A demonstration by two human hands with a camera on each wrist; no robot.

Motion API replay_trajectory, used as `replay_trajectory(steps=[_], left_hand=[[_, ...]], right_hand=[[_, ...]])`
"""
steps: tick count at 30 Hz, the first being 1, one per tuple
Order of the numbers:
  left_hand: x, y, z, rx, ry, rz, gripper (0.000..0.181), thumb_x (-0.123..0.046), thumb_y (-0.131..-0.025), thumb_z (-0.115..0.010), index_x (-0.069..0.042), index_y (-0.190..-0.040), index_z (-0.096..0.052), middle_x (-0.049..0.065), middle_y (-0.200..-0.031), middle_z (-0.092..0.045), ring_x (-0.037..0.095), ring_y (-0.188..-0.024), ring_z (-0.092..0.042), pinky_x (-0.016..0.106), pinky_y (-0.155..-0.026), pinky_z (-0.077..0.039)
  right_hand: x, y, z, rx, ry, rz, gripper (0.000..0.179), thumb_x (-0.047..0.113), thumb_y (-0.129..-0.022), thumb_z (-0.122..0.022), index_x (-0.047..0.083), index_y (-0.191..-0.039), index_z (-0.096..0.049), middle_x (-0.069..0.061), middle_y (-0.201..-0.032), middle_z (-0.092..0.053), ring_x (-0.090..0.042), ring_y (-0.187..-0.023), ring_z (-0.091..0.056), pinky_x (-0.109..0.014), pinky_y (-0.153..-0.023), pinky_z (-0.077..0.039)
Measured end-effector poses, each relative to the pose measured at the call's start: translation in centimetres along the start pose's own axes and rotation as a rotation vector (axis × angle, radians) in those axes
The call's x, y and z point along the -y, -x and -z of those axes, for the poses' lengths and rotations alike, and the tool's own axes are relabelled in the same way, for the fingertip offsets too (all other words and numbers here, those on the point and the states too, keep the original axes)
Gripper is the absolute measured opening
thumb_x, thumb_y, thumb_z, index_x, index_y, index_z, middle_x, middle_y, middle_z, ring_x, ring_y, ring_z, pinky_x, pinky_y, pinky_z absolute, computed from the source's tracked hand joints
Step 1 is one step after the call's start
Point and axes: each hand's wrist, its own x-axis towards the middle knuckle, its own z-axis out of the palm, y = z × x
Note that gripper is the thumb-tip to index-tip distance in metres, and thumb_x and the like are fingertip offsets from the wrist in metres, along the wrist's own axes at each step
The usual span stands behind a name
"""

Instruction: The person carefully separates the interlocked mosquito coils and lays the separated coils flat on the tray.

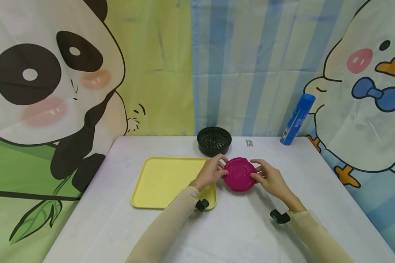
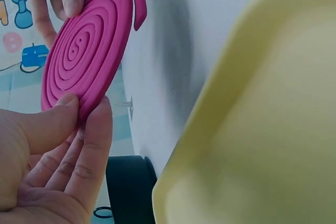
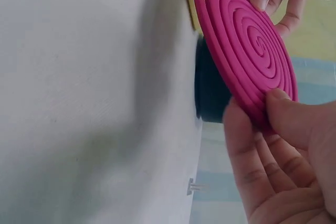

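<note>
Both hands hold a pink mosquito coil [image 1: 239, 174] up above the table, tilted so its flat spiral face shows. My left hand [image 1: 211, 171] pinches its left edge between thumb and fingers. On the opposite edge, my right hand [image 1: 270, 179] pinches it the same way. One outer end of the coil [image 2: 92, 45] sticks out slightly from the round in the left wrist view. Behind the hands stands a round black bowl-like holder [image 1: 214, 141] with a slotted inner wall. Its dark side [image 3: 212, 85] shows past the coil in the right wrist view.
A yellow tray [image 1: 145, 182] lies flat at the left, partly under the left forearm. At the back right stands a tall blue can [image 1: 297, 119]. A small flat metal piece [image 1: 249, 143] lies near the table's back edge. Printed curtains [image 1: 158, 73] hang behind the white table [image 1: 237, 233].
</note>
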Motion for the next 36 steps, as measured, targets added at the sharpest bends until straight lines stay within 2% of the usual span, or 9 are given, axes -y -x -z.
replay_trajectory(steps=[5,10,16,24,29,36], left_hand=[[-0.1,-0.1,0.2,-0.047,0.074,-0.003,0.031,-0.002,-0.090,-0.074,-0.011,-0.117,-0.061,0.006,-0.096,-0.065,0.013,-0.075,-0.069,0.024,-0.067,-0.060],[-0.3,-0.3,0.6,-0.087,0.152,-0.031,0.027,0.001,-0.088,-0.075,-0.005,-0.112,-0.064,0.010,-0.094,-0.068,0.017,-0.077,-0.071,0.034,-0.070,-0.063],[-0.5,-0.5,1.4,-0.138,0.191,-0.044,0.021,-0.003,-0.087,-0.078,-0.004,-0.107,-0.069,0.009,-0.092,-0.075,0.014,-0.078,-0.072,0.027,-0.068,-0.062],[-0.5,-0.7,2.0,-0.173,0.285,-0.029,0.016,-0.007,-0.089,-0.077,-0.003,-0.104,-0.074,0.011,-0.095,-0.077,0.015,-0.079,-0.075,0.027,-0.071,-0.062],[-0.7,-0.6,2.2,-0.179,0.317,-0.012,0.015,-0.007,-0.093,-0.073,-0.004,-0.107,-0.074,0.012,-0.100,-0.077,0.017,-0.082,-0.076,0.029,-0.072,-0.062],[-0.6,-0.7,2.2,-0.181,0.348,0.020,0.015,-0.006,-0.094,-0.071,-0.004,-0.109,-0.074,0.011,-0.101,-0.077,0.017,-0.082,-0.076,0.031,-0.074,-0.063]], right_hand=[[0.3,-0.4,0.1,-0.071,-0.026,-0.034,0.034,0.007,-0.093,-0.073,0.001,-0.123,-0.061,-0.016,-0.098,-0.075,-0.022,-0.080,-0.076,-0.022,-0.067,-0.060],[0.5,-0.7,0.2,-0.125,-0.065,-0.068,0.026,0.010,-0.092,-0.074,0.000,-0.115,-0.064,-0.016,-0.098,-0.073,-0.024,-0.083,-0.076,-0.019,-0.068,-0.060],[0.7,-1.1,0.3,-0.150,-0.190,-0.105,0.026,0.011,-0.092,-0.074,0.000,-0.114,-0.065,-0.018,-0.101,-0.069,-0.018,-0.083,-0.076,-0.021,-0.068,-0.060],[1.1,-1.4,0.3,-0.201,-0.305,-0.122,0.025,0.011,-0.094,-0.073,0.000,-0.115,-0.067,-0.019,-0.107,-0.069,-0.009,-0.086,-0.075,-0.024,-0.071,-0.061],[1.3,-1.4,0.2,-0.245,-0.325,-0.127,0.024,0.010,-0.095,-0.070,-0.001,-0.116,-0.068,-0.020,-0.113,-0.069,-0.005,-0.086,-0.074,-0.024,-0.071,-0.060],[1.3,-1.4,0.1,-0.281,-0.321,-0.125,0.024,0.010,-0.094,-0.071,0.000,-0.116,-0.070,-0.020,-0.112,-0.071,-0.004,-0.087,-0.073,-0.024,-0.071,-0.060]])
